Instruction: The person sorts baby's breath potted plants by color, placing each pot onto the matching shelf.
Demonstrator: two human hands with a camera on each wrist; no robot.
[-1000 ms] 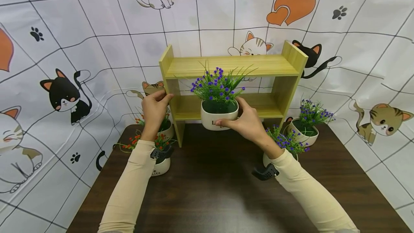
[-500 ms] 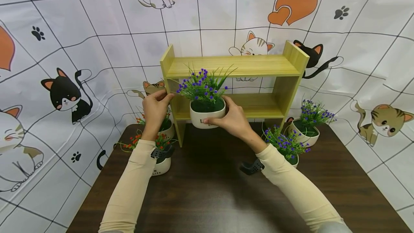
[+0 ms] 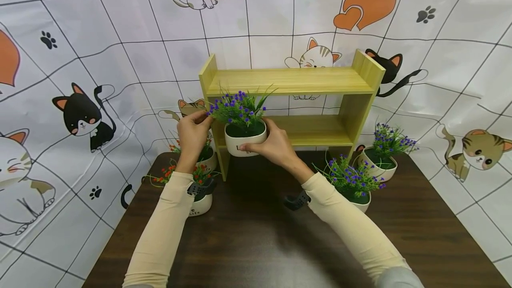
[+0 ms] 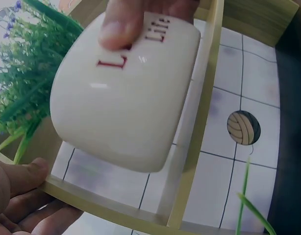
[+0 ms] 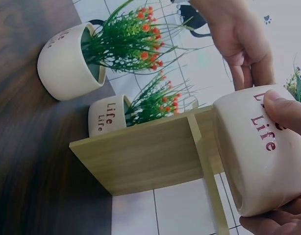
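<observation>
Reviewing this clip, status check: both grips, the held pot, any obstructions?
Left grip on shelf, left side. Right grip holding pot upright, off the table, before shelf. Possible snag: pot's flowers close to left grip.

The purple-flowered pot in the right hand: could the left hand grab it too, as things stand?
Probably yes: the left hand is close to the purple-flowered pot, no other pot between them. But that hand pinches the shelf's left side panel, so it would likely need to let go.
</observation>
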